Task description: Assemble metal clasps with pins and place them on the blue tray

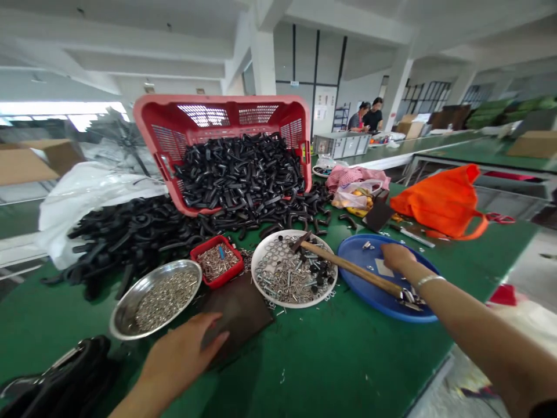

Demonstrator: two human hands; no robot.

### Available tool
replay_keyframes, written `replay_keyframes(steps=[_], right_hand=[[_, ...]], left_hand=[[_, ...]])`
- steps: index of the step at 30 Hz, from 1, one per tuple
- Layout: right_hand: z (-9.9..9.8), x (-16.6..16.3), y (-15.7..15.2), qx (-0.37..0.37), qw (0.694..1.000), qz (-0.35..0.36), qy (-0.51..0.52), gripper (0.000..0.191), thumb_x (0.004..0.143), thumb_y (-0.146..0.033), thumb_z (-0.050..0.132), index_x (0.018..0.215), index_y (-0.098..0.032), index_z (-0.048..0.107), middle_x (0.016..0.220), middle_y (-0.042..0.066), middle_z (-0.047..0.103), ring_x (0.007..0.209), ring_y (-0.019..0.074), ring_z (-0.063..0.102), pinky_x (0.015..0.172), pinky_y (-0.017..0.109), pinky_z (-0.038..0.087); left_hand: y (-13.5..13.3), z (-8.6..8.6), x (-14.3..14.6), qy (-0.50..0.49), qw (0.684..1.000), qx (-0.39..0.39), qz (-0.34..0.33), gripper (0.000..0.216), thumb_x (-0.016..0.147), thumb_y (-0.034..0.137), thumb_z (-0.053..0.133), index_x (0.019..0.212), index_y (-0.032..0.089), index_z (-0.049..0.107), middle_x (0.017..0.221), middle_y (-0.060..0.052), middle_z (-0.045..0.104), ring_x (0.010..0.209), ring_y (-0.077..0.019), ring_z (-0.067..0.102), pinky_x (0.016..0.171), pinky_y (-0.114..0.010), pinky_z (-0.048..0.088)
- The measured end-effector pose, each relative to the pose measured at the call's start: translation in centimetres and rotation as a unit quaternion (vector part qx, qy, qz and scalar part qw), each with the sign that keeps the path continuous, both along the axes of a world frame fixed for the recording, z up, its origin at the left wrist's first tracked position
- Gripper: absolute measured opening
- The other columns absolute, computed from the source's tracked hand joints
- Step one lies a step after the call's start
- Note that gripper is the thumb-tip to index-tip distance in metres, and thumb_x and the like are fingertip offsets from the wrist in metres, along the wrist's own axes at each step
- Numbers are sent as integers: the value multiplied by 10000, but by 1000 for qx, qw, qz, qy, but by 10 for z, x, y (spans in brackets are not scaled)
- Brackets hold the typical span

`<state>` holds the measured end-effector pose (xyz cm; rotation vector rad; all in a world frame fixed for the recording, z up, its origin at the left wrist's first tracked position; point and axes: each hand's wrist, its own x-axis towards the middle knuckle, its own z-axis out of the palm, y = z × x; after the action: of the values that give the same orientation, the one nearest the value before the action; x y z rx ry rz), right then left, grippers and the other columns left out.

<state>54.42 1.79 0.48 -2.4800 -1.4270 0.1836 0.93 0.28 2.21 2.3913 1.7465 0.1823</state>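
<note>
Green bench (339,360) runs across the whole view.

Red basket (226,116) lies tipped on its side at the far centre. It is full of black curved parts (239,168), which spill out of its mouth onto the bench. A second heap of the same parts (130,232) spreads to the left, against a white plastic sheet (87,191).

Orange bag (444,200) sits at the far right, with a pink cloth (357,174) beside it. Two people (368,116) stand at a distant bench.

Blue tray (357,261), round, sits right of centre. White plate (265,255) stands just beside it to the left, holding screws, rings and a few black bits.

Steel dish (126,313) at near left is filled with small metal pieces. Small red tray (198,251) sits between the dish and the plate, also with metal pieces.

Dark pad (243,307), flat and brown, lies in front of the red tray, near the bench centre. A black bag (65,377) sits at the near-left corner.

Hammer (348,268) has its head on the white plate. Its wooden handle slants across the blue tray and ends under the right wrist.

Left hand (183,354) lies palm down, fingers (213,339) stretched out flat and holding nothing. The tips rest on the near edge of the dark pad.

Right hand (395,255) is on the blue tray, seen from behind, with a bracelet (429,280) on the wrist. Its fingers bend down toward a small white piece on the tray. Cannot tell whether they grip anything.
</note>
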Motion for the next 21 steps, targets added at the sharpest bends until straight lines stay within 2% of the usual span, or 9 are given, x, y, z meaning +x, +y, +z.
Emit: replay_keyframes(steps=[3,5,7,9,11,13,15,18,21], right_hand=[[6,-11,4,57,995,12,81,238,836,-303,513,945,-105,587,881,108,614,818,198,579,719,335,473],[15,-21,-2,104,985,25,136,309,882,-346,392,1035,-127,547,918,105,615,787,181,582,642,290,479],[25,-36,-12,163,954,50,248,335,898,-394,323,1058,-165,508,963,81,600,742,139,570,544,229,455],[32,-57,-25,219,870,80,434,273,846,-432,450,964,-192,504,952,55,583,666,99,538,445,173,377],[36,-81,-38,233,782,90,571,272,770,-431,580,893,-216,467,890,20,576,575,71,491,386,147,305],[35,-104,-47,202,737,103,637,296,763,-436,594,908,-235,432,822,7,575,538,75,471,362,144,277],[32,-122,-51,158,720,120,666,323,768,-441,588,954,-241,414,769,10,572,525,87,466,356,146,266],[24,-139,-49,124,714,131,677,353,767,-447,591,979,-238,402,729,7,560,516,87,457,362,145,246],[17,-148,-42,110,713,142,677,348,780,-459,573,981,-238,394,726,-1,554,512,78,446,364,138,227]], left_hand=[[17,17,58,15,995,-15,-93,325,794,408,460,1072,296,584,1017,-3,644,879,-182,607,729,-283,452],[30,19,85,12,993,5,-120,290,809,362,448,1057,317,590,1025,13,638,888,-172,599,726,-275,449],[47,14,102,18,991,29,-128,276,813,324,444,1037,309,606,1034,8,632,906,-178,591,725,-276,449],[66,7,112,42,991,42,-118,275,807,302,449,1021,288,622,1018,-18,634,908,-197,588,723,-290,451],[85,2,116,75,992,37,-96,276,798,302,452,1003,279,636,1000,-43,636,904,-219,589,714,-309,454],[100,-1,119,100,991,5,-91,274,772,320,482,993,296,641,1002,-44,638,903,-231,593,701,-314,458],[109,-1,122,107,988,-28,-105,323,718,342,544,1032,325,617,1005,-24,644,905,-233,597,702,-309,461],[112,-1,128,98,986,-4,-134,417,666,315,591,1082,331,582,1031,-13,638,886,-228,604,717,-306,460],[111,-2,134,89,981,0,-173,302,699,258,552,985,317,630,1002,-7,648,861,-212,609,715,-297,455]])
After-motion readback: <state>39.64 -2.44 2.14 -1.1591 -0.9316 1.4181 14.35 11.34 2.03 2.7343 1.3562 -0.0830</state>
